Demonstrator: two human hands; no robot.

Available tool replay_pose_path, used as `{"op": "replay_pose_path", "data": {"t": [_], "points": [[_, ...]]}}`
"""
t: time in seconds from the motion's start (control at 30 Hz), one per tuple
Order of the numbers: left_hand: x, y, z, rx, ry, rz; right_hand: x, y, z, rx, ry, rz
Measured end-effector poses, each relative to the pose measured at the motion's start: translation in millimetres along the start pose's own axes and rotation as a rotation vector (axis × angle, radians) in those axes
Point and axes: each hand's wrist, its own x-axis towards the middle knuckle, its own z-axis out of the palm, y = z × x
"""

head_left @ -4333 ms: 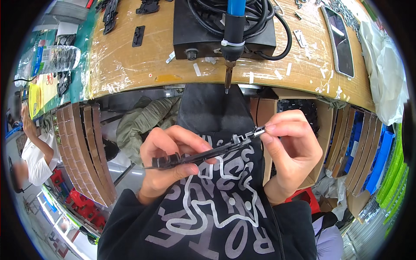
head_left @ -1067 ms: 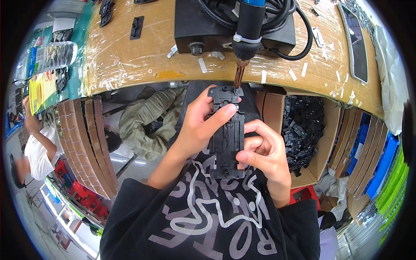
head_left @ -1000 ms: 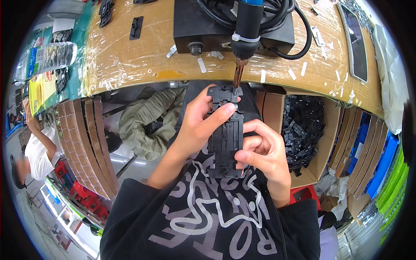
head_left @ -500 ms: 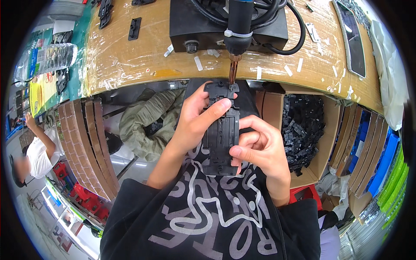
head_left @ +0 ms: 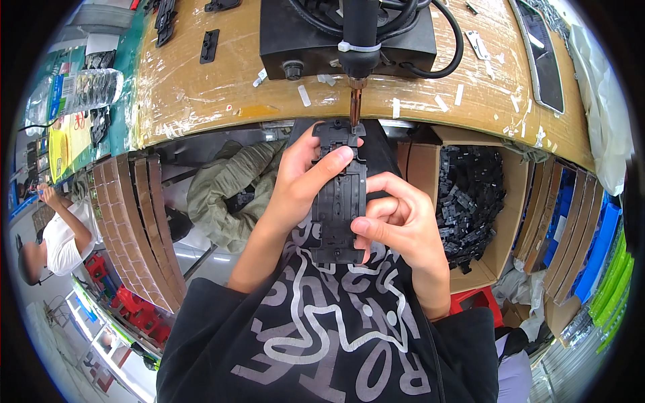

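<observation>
Both hands hold a long black plastic part [head_left: 339, 201] upright in front of my chest. My left hand [head_left: 299, 178] grips its upper left side, the thumb lying across the front face. My right hand [head_left: 406, 225] pinches the lower right edge between thumb and fingers. Over the part's top end hangs a black tool like a soldering iron [head_left: 359, 40], its copper-coloured tip [head_left: 355, 107] pointing down. The tip meets or nearly meets the top right corner; I cannot tell which.
A black box [head_left: 289, 43] with thick cables stands on the tape-covered table [head_left: 201, 91]. Right of my hands, a carton [head_left: 497, 245] holds many black parts. A phone [head_left: 541, 57] lies at the right, a plastic bottle [head_left: 91, 88] at the left. Another person [head_left: 70, 232] is at far left.
The view has shifted slightly, so the tool and box sit a little further left and higher. Both hands keep the same grip, and the black part has come slightly up and left.
</observation>
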Motion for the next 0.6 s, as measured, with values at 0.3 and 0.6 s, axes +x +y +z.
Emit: {"op": "replay_pose_path", "data": {"t": [0.3, 0.6], "points": [[14.5, -46.8, -7.6, 0.185, 0.046, -0.064, 14.3, 33.7, -39.2, 0.012, 0.036, 0.055], [9.8, -89.3, -47.3, 0.310, 0.032, -0.369, -12.5, 152.9, -264.1, 0.098, 1.137, -0.239]]}}
